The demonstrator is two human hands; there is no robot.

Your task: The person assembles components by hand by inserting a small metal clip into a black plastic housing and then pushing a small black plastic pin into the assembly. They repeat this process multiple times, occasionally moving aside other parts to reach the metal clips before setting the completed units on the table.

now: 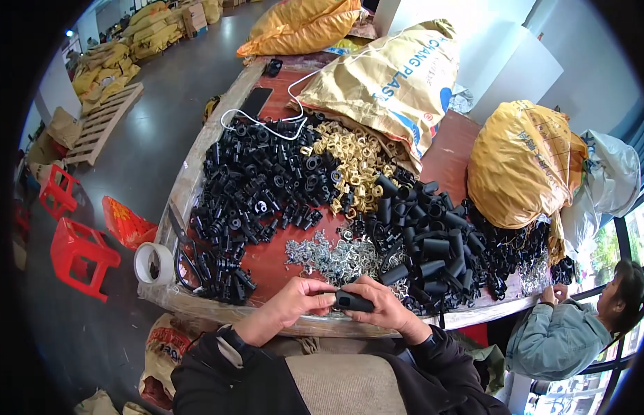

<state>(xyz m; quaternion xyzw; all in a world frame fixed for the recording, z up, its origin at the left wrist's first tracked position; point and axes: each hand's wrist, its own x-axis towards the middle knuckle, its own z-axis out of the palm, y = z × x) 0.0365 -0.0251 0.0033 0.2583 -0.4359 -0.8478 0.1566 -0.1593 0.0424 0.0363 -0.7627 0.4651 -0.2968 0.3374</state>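
Observation:
My right hand (385,304) wraps round a black plastic tube (352,301), held nearly level at the table's near edge. An opening shows at the tube's left end. Close against that end, my left hand (298,299) has thumb and forefinger pinched together; what sits between them is too small to make out. Just beyond my hands lie a heap of small silver metal pieces (339,254) and, right of it, a pile of black tubes (433,245). Farther back are small black plastic parts (249,176) and gold-coloured ring-like nuts (356,162).
Scissors (178,225) and a tape roll (154,264) lie at the table's left edge. Full sacks, one pale (391,79) and one yellow (519,166), stand at the back and right. A white cable (267,128) crosses the parts. A co-worker (567,332) sits at right; red stools (83,256) stand left.

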